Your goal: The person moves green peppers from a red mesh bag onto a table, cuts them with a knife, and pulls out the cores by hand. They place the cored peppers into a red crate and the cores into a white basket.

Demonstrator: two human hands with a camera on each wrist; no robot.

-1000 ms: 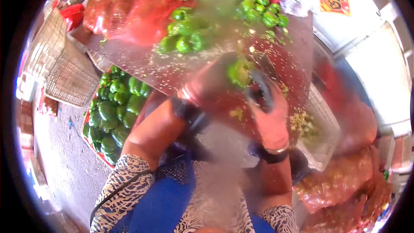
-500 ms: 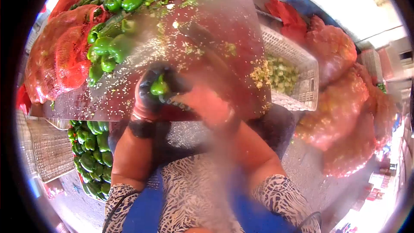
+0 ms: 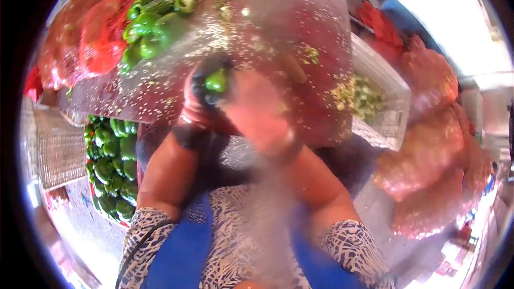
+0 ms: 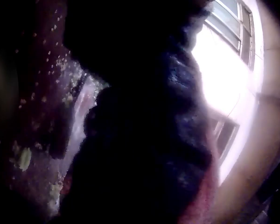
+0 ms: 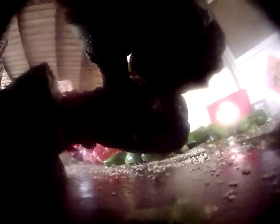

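Observation:
In the head view, my left hand (image 3: 199, 93), in a dark glove, grips a green bell pepper (image 3: 216, 81) low over the red-brown table (image 3: 321, 107). My right hand (image 3: 257, 109), blurred, reaches across with its fingertips at the side of the pepper; I cannot tell whether it holds anything. Dark glove cloth covers the left hand (image 4: 177, 107) in the left wrist view. In the right wrist view, the right hand (image 5: 130, 112) is a black silhouette over the seed-strewn table top. More green peppers (image 3: 150, 35) lie at the table's left.
A red mesh sack (image 3: 101, 32) lies on the table's far left. Below stands a crate of green peppers (image 3: 110, 171) beside a pale basket (image 3: 64, 144). On the right are a white crate (image 3: 393, 120) with pale green scraps and several full mesh sacks (image 3: 423, 144).
First the head view swung right and the hands came together at a pepper nearer the body. Since then, both hands have stayed together at the pepper while the view shifted slightly.

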